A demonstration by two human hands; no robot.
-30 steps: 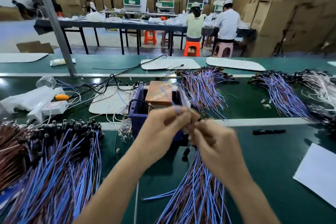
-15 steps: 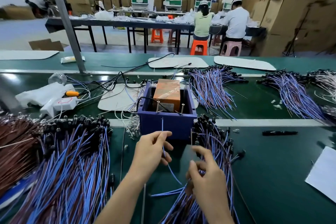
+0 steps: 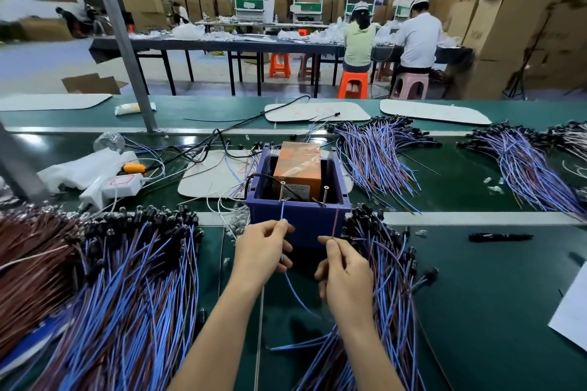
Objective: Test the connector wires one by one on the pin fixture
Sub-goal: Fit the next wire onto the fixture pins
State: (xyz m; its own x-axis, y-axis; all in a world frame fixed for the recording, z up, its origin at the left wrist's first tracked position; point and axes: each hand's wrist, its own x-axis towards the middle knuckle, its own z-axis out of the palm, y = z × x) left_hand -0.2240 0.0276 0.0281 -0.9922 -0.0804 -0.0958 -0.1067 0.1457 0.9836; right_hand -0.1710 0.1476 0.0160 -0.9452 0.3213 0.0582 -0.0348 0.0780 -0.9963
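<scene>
Nearest us, our left hand [image 3: 263, 252] pinches the blue lead [image 3: 282, 215] and our right hand [image 3: 347, 278] the brown lead [image 3: 335, 221], each grip held apart, we judge, so either end meets its own pin [image 3: 282, 191] on the fixture box [image 3: 306, 227] beyond.

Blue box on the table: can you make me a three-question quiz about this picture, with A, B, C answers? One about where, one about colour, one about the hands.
1. Where does the black pen lie?
A. Inside the blue box.
B. Right of the box, on the table.
C. In a hand.

2. What colour is the wire that the left hand pinches?
A. Blue.
B. Yellow.
C. Green.

3. What are the two hands doing?
A. Lying flat.
B. Clapping.
C. Each pinches a wire.

Answers: B, the pen lies alone right of the box; A, a blue wire rises from the left hand; C, the right hand pinches a reddish wire too.
</scene>
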